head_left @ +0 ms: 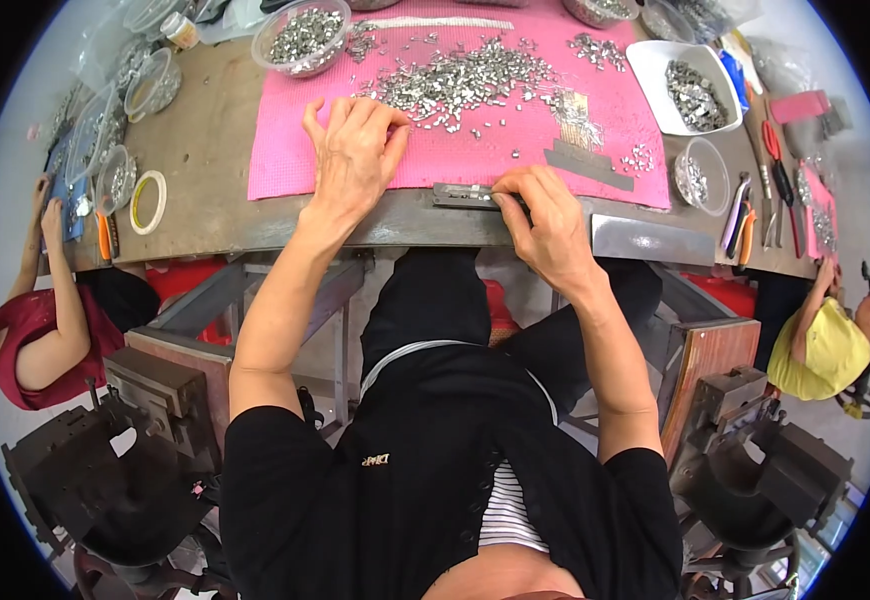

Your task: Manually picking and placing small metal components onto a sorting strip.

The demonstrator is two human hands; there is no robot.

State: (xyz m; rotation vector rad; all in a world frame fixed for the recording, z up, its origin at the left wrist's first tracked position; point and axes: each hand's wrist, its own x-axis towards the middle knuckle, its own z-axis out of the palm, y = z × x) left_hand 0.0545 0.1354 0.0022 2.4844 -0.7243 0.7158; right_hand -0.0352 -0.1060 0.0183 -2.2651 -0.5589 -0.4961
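Note:
My left hand point(348, 158) hovers over the front left part of the pink mat point(285, 130), back upward. Its thumb and forefinger come together in a pinch. Whatever is between them is too small or hidden to name. Just beyond it lies a loose pile of small shiny metal pieces point(465, 85). My right hand point(552, 225) grips the right end of a narrow dark metal bar point(460, 195) at the bench's front edge, thumb on the near side. Small bright pieces sit along the bar's top. The right fingertips partly cover that end.
A clear bowl of metal pieces point(302, 38) stands back left; a white tray point(650, 85) and small tub point(700, 178) stand right. Pliers point(745, 235) and a tape roll point(148, 202) lie at the sides. Dark machines flank me; people sit left point(50, 340) and right point(823, 350).

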